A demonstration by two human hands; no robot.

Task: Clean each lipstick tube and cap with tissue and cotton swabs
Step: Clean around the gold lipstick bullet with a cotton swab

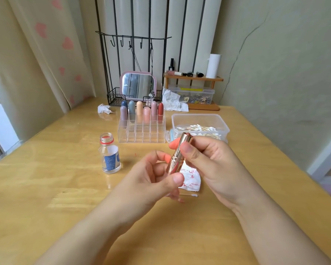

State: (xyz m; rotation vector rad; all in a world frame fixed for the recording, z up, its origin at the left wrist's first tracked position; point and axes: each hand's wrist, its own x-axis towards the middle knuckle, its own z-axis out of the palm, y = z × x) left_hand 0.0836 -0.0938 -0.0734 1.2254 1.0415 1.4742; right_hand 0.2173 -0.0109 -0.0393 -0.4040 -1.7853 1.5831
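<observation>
Wooden table [46,188] beside heart-print curtain [52,44]

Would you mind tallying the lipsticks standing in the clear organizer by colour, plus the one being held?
Dark blue: 1
Mauve grey: 1
Grey-green: 1
Peach: 1
Light pink: 1
Dusty pink: 1
Red: 1
Rose gold tube, held by the left hand and right hand: 1
Total: 8, with 7 in the organizer.
</observation>
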